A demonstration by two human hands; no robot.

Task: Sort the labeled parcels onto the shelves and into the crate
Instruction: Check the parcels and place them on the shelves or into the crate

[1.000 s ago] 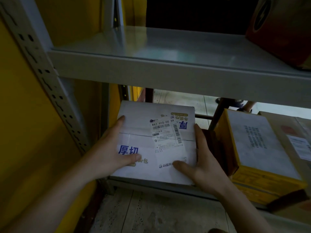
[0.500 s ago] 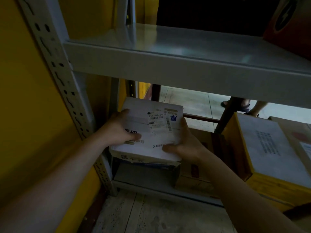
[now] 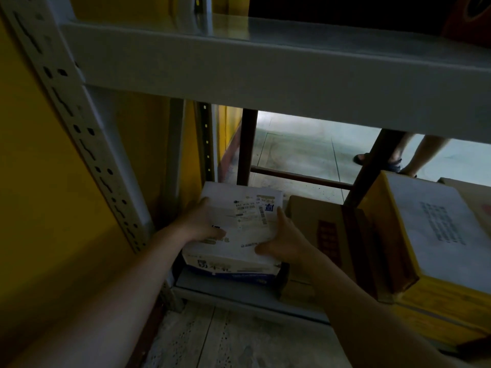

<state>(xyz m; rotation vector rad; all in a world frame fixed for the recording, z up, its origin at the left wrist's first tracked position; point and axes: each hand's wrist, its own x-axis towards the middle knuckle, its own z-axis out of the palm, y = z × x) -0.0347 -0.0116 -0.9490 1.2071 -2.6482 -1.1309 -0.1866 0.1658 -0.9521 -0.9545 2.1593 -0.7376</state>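
A white parcel [image 3: 239,208] with blue print and a barcode label sits at the left end of the bottom shelf [image 3: 239,290], under the grey upper shelf [image 3: 265,75]. My left hand [image 3: 202,224] holds its left side, thumb on top. My right hand [image 3: 281,240] holds its right side, thumb on the top face near the front edge. The parcel's front face shows above the shelf lip; whether it rests fully on the shelf I cannot tell.
A brown carton [image 3: 318,235] stands just right of the parcel, then a yellow box [image 3: 425,235] with a white label. The perforated shelf post [image 3: 79,144] and yellow wall [image 3: 32,208] close the left. A person's feet [image 3: 393,160] stand behind the rack.
Both hands have carried the parcel forward and down, deeper into the left end of the bottom shelf. The view has drawn back, so the upper shelf fills more of the frame.
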